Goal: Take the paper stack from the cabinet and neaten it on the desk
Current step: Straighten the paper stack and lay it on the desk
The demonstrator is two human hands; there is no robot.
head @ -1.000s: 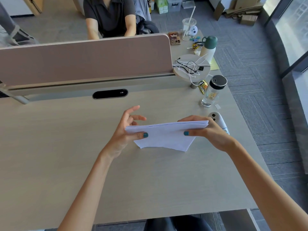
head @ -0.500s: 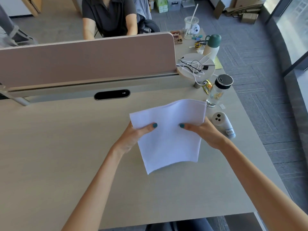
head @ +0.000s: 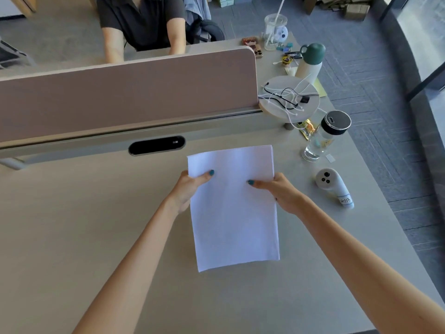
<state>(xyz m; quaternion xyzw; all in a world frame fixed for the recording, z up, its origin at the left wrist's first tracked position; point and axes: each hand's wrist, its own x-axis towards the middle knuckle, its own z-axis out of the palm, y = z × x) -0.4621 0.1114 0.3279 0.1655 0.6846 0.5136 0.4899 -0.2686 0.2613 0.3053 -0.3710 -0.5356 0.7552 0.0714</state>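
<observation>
A white paper stack (head: 234,213) is held over the middle of the light wooden desk (head: 72,237), its face turned up toward me and its long side running away from me. My left hand (head: 187,189) grips its left edge near the far end, thumb on top. My right hand (head: 277,191) grips the right edge opposite, thumb on the sheet. The sheets look nearly aligned, with slight offsets showing at the far right corner. Whether the near edge touches the desk cannot be told.
A pink divider panel (head: 125,92) runs along the desk's far side, with a person seated behind it. To the right stand a clear bottle with a black lid (head: 325,136), a white handheld device (head: 334,186), a round stand with cables (head: 289,100) and a green-capped flask (head: 310,61).
The stack went from edge-on and drooping between my hands to face-up and flat. My left hand closed fully onto its left edge, and the sheets now lie squarer.
</observation>
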